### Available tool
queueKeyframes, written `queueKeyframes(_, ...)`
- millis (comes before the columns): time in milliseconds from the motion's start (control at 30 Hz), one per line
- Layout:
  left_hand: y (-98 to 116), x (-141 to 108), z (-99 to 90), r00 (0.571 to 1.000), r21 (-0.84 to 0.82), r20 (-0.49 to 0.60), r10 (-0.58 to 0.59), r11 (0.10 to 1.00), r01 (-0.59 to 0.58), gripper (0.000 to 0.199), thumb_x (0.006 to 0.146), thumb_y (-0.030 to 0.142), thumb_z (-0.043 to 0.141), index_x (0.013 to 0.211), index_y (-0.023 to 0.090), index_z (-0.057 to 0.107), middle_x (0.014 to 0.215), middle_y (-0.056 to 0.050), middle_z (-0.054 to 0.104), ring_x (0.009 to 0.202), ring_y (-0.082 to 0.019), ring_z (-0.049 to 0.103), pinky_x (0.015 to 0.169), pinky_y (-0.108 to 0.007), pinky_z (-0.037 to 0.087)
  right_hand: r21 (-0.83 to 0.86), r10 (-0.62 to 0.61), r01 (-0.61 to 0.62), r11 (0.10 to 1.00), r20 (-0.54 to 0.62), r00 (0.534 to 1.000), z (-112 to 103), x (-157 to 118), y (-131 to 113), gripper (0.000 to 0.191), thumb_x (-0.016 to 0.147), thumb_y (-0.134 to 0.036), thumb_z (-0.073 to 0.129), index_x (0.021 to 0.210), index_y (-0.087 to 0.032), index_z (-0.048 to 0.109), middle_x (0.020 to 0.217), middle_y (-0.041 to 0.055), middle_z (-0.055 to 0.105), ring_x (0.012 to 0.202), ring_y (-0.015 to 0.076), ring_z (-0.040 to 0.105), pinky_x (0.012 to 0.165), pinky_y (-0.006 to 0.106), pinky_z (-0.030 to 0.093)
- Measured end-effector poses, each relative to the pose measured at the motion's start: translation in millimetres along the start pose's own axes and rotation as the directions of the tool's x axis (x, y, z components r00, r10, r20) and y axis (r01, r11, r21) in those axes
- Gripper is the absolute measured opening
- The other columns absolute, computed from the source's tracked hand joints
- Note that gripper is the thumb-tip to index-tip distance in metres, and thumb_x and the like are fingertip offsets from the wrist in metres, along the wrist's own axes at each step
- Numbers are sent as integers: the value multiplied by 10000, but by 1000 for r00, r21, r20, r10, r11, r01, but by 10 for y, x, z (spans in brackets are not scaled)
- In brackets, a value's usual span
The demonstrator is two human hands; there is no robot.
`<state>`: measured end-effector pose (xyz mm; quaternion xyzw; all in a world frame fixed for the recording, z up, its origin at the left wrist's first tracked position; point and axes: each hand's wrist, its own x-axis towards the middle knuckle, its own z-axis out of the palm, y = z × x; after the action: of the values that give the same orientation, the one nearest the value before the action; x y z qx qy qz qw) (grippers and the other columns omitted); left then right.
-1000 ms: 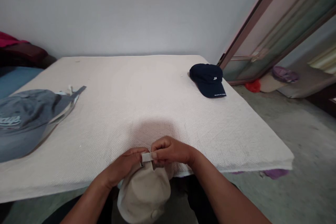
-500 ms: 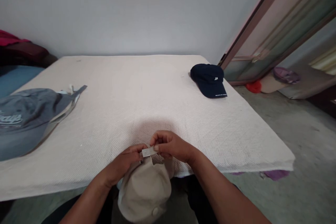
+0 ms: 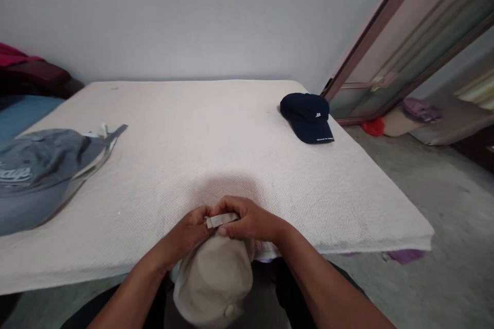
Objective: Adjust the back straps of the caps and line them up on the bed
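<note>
A beige baseball cap (image 3: 216,280) hangs at the table's near edge, its crown towards me and its back opening up between my hands. The cap's pale adjusting strap (image 3: 222,220) stretches across from one hand to the other. My left hand (image 3: 195,229) is closed, pinching the cap at the strap's left end; the buckle there is hidden by the fingers. My right hand (image 3: 245,221) is closed too, its fingers behind the strap and its thumb below it on the cap's edge.
A padded table with a white cover (image 3: 185,139) lies before me. On it are a grey cap (image 3: 50,164) at the left and a navy cap (image 3: 306,115) at the right back. A wall (image 3: 193,20) stands behind; more caps (image 3: 420,110) lie off to the right.
My right hand has shifted slightly left, closer to the left hand, its thumb moving from the strap down to the cap's edge. More of the strap shows. The other caps have stayed put.
</note>
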<state>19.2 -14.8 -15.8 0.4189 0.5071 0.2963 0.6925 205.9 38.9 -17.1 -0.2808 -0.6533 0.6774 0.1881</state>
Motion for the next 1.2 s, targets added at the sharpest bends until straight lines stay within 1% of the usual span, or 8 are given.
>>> queueKeyframes(133, -47, 33, -2, 998, -41, -68, -4, 999, 1, 197, 717, 268, 662, 858, 182, 555, 818, -31, 618, 730, -170, 565, 638, -263, 423, -143, 16, -23, 989, -54, 998, 15, 15, -13, 228, 700, -165, 635, 926, -191, 612, 898, 11, 599, 809, 142, 526, 703, 250, 408)
queueKeyframes(267, -87, 39, -57, 999, -158, -41, 17, 987, -23, 217, 694, 247, 686, 760, 201, 484, 684, 41, 539, 582, -106, 488, 544, -214, 351, -195, 5, -27, 980, -108, 994, 16, 23, -7, 244, 667, -95, 589, 892, -186, 610, 862, 3, 602, 781, 135, 523, 688, 239, 400)
queueKeyframes(367, -96, 29, -91, 1000, -156, 9, 7, 988, -5, 165, 699, 216, 676, 756, 189, 523, 686, 38, 534, 589, -98, 475, 549, -208, 341, -231, -2, -24, 973, -111, 994, 20, 20, 4, 241, 659, -95, 588, 882, -183, 615, 848, 2, 607, 772, 134, 524, 683, 238, 396)
queueKeyframes(433, -96, 23, -92, 1000, -158, 22, -7, 987, 10, 124, 734, 247, 657, 782, 177, 567, 709, 23, 550, 606, -98, 477, 569, -212, 351, -255, -3, -26, 967, -112, 994, 28, 18, 12, 230, 663, -108, 594, 879, -184, 621, 843, 3, 614, 770, 136, 527, 680, 241, 395)
queueKeyframes(567, -87, 22, -53, 999, -172, -31, -43, 984, 37, 180, 776, 335, 637, 738, 166, 586, 643, 30, 521, 552, -80, 428, 536, -202, 326, -281, -7, -26, 959, -116, 993, 36, 23, 19, 220, 672, -121, 598, 882, -181, 629, 845, 7, 627, 768, 138, 536, 675, 244, 394)
queueKeyframes(733, -60, 11, -31, 998, -177, -29, -52, 983, 46, 160, 751, 314, 665, 731, 163, 616, 653, 23, 533, 572, -85, 435, 548, -200, 332, -296, -14, -18, 955, -108, 994, 16, 28, 9, 223, 662, -119, 610, 877, -178, 632, 852, 5, 629, 782, 138, 539, 684, 240, 396)
queueKeyframes(1033, -183, 26, -116, 997, -143, -56, -55, 989, 47, 125, 716, 251, 613, 635, 173, 559, 604, 33, 493, 532, -91, 385, 522, -215, 301, -256, 5, -26, 966, -82, 997, -21, 13, 19, 213, 653, -121, 613, 860, -169, 619, 751, -23, 559, 680, 97, 480, 614, 214, 375)
queueKeyframes(1200, -171, 17, -98, 996, -135, -88, -26, 991, 14, 90, 642, 174, 560, 563, 173, 516, 686, 3, 559, 536, -92, 395, 508, -219, 300, -211, 30, -40, 977, -53, 998, -38, 2, 26, 221, 649, -117, 611, 863, -170, 615, 725, -32, 540, 654, 88, 465, 576, 204, 360)
